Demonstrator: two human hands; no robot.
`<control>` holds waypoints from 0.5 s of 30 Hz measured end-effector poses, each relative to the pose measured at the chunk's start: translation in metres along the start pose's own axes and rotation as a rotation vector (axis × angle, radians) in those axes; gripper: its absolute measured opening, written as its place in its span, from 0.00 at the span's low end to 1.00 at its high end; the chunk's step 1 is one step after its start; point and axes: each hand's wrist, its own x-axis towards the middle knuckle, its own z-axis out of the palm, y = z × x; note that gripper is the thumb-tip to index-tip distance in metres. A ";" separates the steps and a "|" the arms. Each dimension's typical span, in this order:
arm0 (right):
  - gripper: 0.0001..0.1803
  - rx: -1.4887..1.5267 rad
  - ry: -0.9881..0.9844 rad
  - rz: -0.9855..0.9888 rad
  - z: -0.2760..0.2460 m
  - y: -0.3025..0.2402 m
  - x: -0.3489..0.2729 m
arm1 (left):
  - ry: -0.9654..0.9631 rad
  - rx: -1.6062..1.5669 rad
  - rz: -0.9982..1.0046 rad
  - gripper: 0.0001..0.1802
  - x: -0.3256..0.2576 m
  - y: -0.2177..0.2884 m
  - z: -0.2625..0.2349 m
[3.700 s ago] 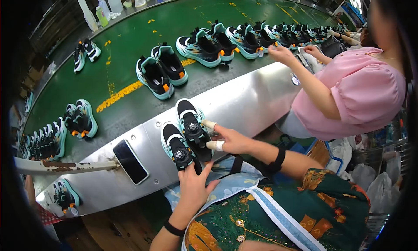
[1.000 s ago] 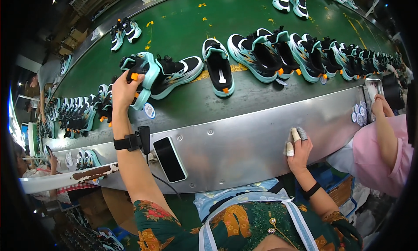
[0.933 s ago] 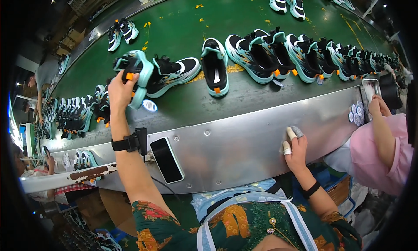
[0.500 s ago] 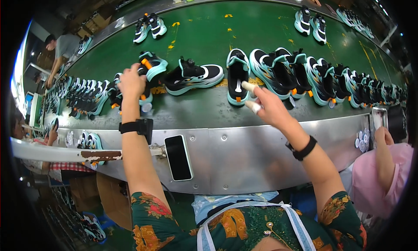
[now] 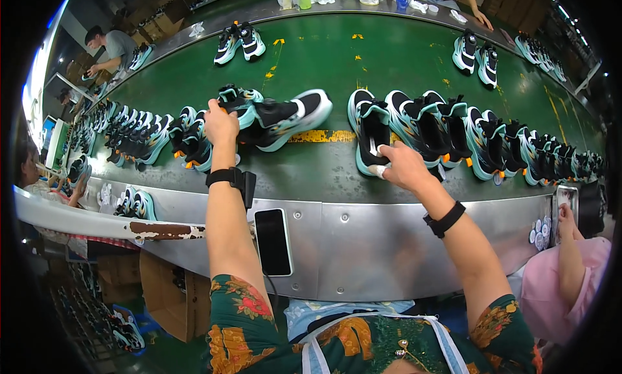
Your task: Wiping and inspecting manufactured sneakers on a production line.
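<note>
My left hand [image 5: 221,123] is closed on a black and mint sneaker [image 5: 242,102] at the left of the green conveyor belt. Touching it on the right is another sneaker [image 5: 291,120], tilted with its pale toe raised and smeared by motion. My right hand [image 5: 403,166], with white covers on the thumb and a finger, pinches the heel of an upright sneaker [image 5: 370,124]. The thumb is outside and the finger reaches into its opening; a small white piece shows inside. Right of this hand stands a further sneaker [image 5: 413,124] in a row.
Rows of sneakers [image 5: 139,135] line the belt's near edge on both sides. Two pairs stand farther back, one pair [image 5: 240,43] on the left. A phone [image 5: 273,242] lies on the metal ledge [image 5: 363,244]. A white rail [image 5: 97,222] crosses at left. Co-workers sit on both sides.
My right hand has closed on the upright sneaker's heel. The left hand's sneaker has moved against the one beside it, which now tilts with its toe up. The whole view has shifted slightly.
</note>
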 end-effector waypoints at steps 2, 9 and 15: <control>0.22 0.012 -0.002 -0.027 0.001 0.011 -0.004 | 0.300 0.353 0.104 0.18 -0.003 0.006 0.008; 0.21 0.092 -0.019 -0.048 -0.001 0.030 -0.008 | -0.318 0.251 0.588 0.20 -0.077 0.028 0.027; 0.16 -0.024 0.231 0.051 -0.011 0.047 -0.024 | -0.430 0.318 0.783 0.16 -0.127 0.080 0.015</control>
